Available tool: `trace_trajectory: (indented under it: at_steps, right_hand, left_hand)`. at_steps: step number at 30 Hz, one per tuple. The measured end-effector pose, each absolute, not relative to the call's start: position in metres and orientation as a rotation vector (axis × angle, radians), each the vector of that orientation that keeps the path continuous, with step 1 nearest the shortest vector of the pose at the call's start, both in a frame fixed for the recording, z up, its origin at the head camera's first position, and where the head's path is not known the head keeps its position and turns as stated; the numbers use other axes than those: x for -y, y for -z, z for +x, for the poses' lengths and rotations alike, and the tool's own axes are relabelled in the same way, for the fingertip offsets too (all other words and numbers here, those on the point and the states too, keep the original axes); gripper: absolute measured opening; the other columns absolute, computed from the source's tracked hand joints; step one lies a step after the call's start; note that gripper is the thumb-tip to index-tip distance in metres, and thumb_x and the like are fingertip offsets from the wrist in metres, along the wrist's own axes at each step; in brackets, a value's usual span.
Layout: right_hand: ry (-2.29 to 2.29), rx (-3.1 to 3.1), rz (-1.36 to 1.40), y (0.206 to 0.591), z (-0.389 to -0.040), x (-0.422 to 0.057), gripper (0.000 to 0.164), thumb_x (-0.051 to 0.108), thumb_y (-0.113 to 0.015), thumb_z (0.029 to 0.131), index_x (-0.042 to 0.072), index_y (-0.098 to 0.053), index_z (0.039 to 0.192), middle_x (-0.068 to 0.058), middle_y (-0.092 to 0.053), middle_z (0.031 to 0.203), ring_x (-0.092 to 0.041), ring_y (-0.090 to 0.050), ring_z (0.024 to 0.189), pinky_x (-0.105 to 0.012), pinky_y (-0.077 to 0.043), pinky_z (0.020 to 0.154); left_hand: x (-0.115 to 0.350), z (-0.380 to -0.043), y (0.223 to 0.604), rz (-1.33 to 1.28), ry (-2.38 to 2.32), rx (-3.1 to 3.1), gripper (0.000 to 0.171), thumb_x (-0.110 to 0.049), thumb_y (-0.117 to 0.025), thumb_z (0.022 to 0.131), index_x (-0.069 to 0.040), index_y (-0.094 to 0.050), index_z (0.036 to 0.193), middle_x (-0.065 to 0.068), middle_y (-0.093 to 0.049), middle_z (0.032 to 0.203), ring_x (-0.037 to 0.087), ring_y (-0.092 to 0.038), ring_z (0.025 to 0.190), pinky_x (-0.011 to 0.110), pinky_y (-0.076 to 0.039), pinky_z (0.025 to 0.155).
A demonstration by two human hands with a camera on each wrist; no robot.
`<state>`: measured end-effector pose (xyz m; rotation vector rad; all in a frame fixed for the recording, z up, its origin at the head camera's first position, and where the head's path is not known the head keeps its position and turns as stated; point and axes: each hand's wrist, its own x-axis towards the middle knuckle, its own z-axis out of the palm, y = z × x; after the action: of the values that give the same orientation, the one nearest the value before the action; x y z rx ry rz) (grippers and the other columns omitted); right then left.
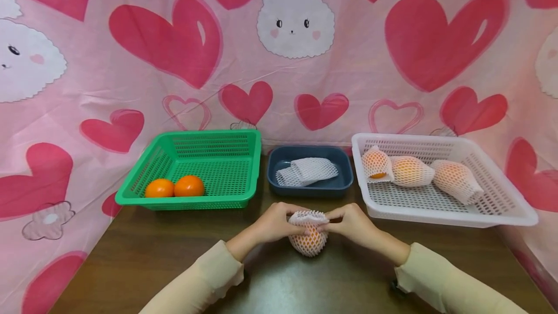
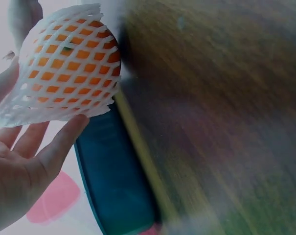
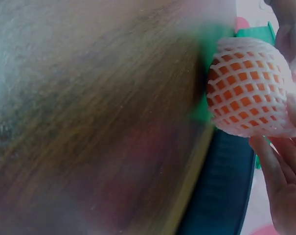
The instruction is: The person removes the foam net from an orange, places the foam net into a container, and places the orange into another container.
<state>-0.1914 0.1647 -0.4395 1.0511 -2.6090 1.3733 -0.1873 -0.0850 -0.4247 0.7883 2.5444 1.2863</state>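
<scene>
An orange in a white foam net (image 1: 308, 241) is held between both hands over the front of the table. My left hand (image 1: 279, 222) grips it from the left, thumb on the near side. From the right, my right hand (image 1: 354, 224) pinches the net near its gathered upper rim (image 1: 309, 216). In the left wrist view the orange fruit (image 2: 64, 77) shows through the net's diamond holes, with a fingertip against the net's edge. The right wrist view shows the netted orange (image 3: 248, 90) with fingers of the right hand (image 3: 284, 171) at the net's end.
Two bare oranges (image 1: 189, 186) lie in a green basket (image 1: 218, 201) at the left. Behind the hands, a dark blue tray (image 1: 309, 191) holds folded foam nets (image 1: 311, 169). A white basket (image 1: 418, 214) at the right contains three netted fruits (image 1: 411, 171). A pink curtain (image 1: 366, 71) hangs behind the table (image 1: 301, 290).
</scene>
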Motion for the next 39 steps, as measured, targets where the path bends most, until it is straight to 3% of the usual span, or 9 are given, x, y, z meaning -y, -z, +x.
trace_trajectory:
  at_steps: [4, 10, 13, 18, 24, 28, 31, 35, 39]
  right_hand:
    - [-1.238, 2.503, 1.078, 0.441, -0.189, -0.161, 0.011, 0.004, -0.086, 0.08, 0.005, -0.083, 0.09, -0.001, -0.078, 0.086, -0.002, -0.069, 0.079, -0.02, -0.056, 0.067]
    - [-1.012, 2.237, 1.191, 0.443, -0.188, -0.156, 0.024, -0.011, -0.083, 0.071, 0.004, -0.08, 0.091, -0.002, -0.077, 0.086, -0.01, -0.071, 0.077, -0.02, -0.056, 0.068]
    - [-1.15, 2.357, 1.175, 0.439, -0.188, -0.154, 0.026, -0.004, -0.085, 0.076, 0.004, -0.076, 0.099, -0.008, -0.077, 0.1, -0.011, -0.071, 0.086, -0.025, -0.059, 0.072]
    - [-1.295, 2.654, 1.085, 0.436, -0.188, -0.153, 0.049, 0.02, -0.091, 0.078, 0.004, -0.069, 0.119, -0.01, -0.074, 0.114, -0.008, -0.067, 0.096, -0.029, -0.058, 0.079]
    - [-1.29, 2.689, 1.065, 0.441, -0.186, -0.15, 0.021, 0.021, -0.091, 0.078, 0.01, -0.078, 0.089, 0.012, -0.069, 0.078, 0.001, -0.051, 0.068, -0.022, -0.048, 0.059]
    - [-1.336, 2.668, 1.016, 0.44, -0.186, -0.15, 0.017, 0.02, -0.091, 0.078, 0.01, -0.079, 0.084, 0.013, -0.069, 0.074, 0.001, -0.049, 0.065, -0.022, -0.046, 0.056]
    - [-1.344, 2.67, 1.008, 0.439, -0.188, -0.15, 0.021, 0.021, -0.091, 0.078, 0.008, -0.08, 0.09, 0.009, -0.072, 0.081, 0.001, -0.054, 0.07, -0.023, -0.05, 0.061]
    - [-1.409, 2.68, 1.014, 0.44, -0.19, -0.15, 0.024, 0.019, -0.09, 0.079, 0.005, -0.079, 0.096, 0.005, -0.074, 0.087, -0.001, -0.058, 0.075, -0.024, -0.053, 0.067]
    - [-1.471, 2.672, 0.977, 0.443, -0.189, -0.148, 0.019, 0.015, -0.089, 0.08, 0.004, -0.08, 0.091, 0.006, -0.073, 0.08, -0.002, -0.055, 0.069, -0.023, -0.051, 0.062]
  left_hand:
    - [0.084, -0.186, 0.425, 0.795, -1.376, -2.555, 0.027, -0.018, -0.088, 0.083, -0.007, -0.081, 0.107, -0.002, -0.077, 0.099, 0.002, -0.067, 0.088, 0.023, -0.055, 0.076]
    - [0.082, -0.185, 0.421, 0.851, -1.347, -2.678, 0.015, -0.002, -0.083, 0.082, -0.006, -0.082, 0.097, 0.0, -0.077, 0.09, 0.004, -0.067, 0.081, 0.022, -0.054, 0.068]
    - [0.083, -0.185, 0.418, 0.859, -1.314, -2.733, 0.012, 0.0, -0.081, 0.082, -0.006, -0.082, 0.092, 0.001, -0.077, 0.086, 0.003, -0.064, 0.077, 0.022, -0.053, 0.066]
    - [0.084, -0.184, 0.417, 0.847, -1.327, -2.742, 0.01, 0.001, -0.08, 0.081, -0.005, -0.081, 0.089, 0.001, -0.076, 0.084, 0.001, -0.063, 0.075, 0.022, -0.053, 0.065]
    - [0.085, -0.183, 0.416, 0.817, -1.344, -2.717, 0.009, -0.005, -0.083, 0.084, -0.006, -0.08, 0.092, 0.0, -0.076, 0.087, 0.003, -0.063, 0.077, 0.024, -0.054, 0.067]
    - [0.09, -0.185, 0.415, 0.777, -1.228, -2.694, 0.038, -0.025, -0.09, 0.079, -0.006, -0.076, 0.11, -0.002, -0.075, 0.099, 0.006, -0.064, 0.087, 0.027, -0.054, 0.077]
    - [0.094, -0.186, 0.415, 0.765, -1.101, -2.662, 0.051, -0.033, -0.094, 0.074, -0.009, -0.074, 0.114, -0.005, -0.073, 0.099, 0.006, -0.062, 0.086, 0.026, -0.053, 0.077]
    - [0.098, -0.186, 0.416, 0.778, -1.064, -2.635, 0.038, -0.028, -0.094, 0.073, -0.012, -0.075, 0.101, -0.008, -0.07, 0.086, 0.005, -0.059, 0.075, 0.025, -0.051, 0.067]
    - [0.1, -0.184, 0.417, 0.785, -1.154, -2.637, 0.03, -0.025, -0.094, 0.073, -0.013, -0.079, 0.096, -0.008, -0.074, 0.089, 0.003, -0.063, 0.078, 0.024, -0.053, 0.07]
